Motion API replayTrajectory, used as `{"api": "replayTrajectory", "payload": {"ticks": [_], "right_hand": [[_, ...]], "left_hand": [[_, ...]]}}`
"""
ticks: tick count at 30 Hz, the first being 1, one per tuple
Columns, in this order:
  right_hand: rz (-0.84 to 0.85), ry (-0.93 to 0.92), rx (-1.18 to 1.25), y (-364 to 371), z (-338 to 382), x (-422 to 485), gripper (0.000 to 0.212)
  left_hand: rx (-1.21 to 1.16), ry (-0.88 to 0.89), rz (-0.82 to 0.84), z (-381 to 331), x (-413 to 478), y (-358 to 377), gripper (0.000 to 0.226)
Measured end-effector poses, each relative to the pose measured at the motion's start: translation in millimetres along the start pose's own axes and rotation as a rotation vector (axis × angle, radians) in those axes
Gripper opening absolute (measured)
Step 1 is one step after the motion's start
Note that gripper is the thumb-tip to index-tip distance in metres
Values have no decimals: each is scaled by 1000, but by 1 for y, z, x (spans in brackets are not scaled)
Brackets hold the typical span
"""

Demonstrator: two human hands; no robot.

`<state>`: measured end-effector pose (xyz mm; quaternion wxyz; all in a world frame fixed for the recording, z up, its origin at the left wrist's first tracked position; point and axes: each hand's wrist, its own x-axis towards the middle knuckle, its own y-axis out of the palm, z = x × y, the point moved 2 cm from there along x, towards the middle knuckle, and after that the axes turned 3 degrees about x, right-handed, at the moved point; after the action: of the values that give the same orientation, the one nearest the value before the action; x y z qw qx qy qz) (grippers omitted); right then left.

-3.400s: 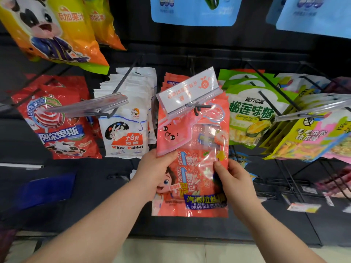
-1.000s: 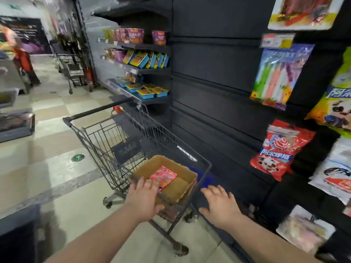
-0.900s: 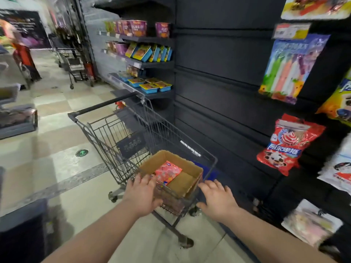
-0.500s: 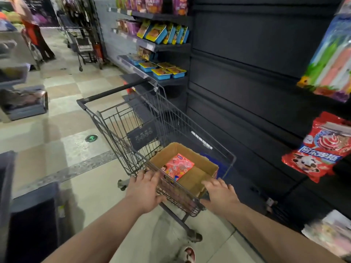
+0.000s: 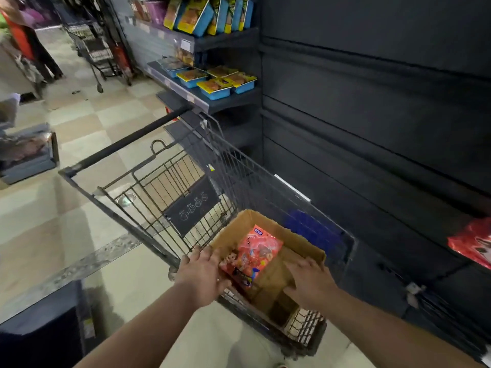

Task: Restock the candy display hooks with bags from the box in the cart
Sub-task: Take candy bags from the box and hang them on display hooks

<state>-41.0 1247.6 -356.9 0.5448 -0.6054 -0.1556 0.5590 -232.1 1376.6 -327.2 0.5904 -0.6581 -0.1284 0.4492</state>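
Note:
A grey wire shopping cart point(image 5: 239, 168) stands beside the dark shelving. An open cardboard box point(image 5: 300, 240) sits in its near end. In the box lies one pink-red candy bag point(image 5: 259, 254), tilted against the left wall. My left hand point(image 5: 202, 274) reaches over the box's near-left corner with spread fingers, right next to the bag's lower edge; whether it touches the bag I cannot tell. My right hand point(image 5: 308, 280) is inside the box to the right of the bag, fingers straight, holding nothing.
A red candy bag point(image 5: 473, 245) hangs on the display at the right edge. Shelves with blue trays point(image 5: 215, 81) stand behind the cart. Another cart point(image 5: 95, 49) and a person point(image 5: 32, 43) are down the aisle. A dark bin point(image 5: 39, 328) sits at lower left.
The view swung from the candy hooks to the cart. Both hands, which let go of the hung bag, moved down and forward into the box, close to the bag.

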Motion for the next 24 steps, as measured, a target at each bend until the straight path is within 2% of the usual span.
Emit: {"api": "replayTrajectory", "payload": {"ticks": [12, 24], "right_hand": [[89, 62, 75, 0, -28, 68, 65], [199, 326, 197, 26, -25, 116, 66]], "left_hand": [[42, 73, 166, -14, 90, 7, 83], [58, 310, 298, -8, 198, 34, 79]]}}
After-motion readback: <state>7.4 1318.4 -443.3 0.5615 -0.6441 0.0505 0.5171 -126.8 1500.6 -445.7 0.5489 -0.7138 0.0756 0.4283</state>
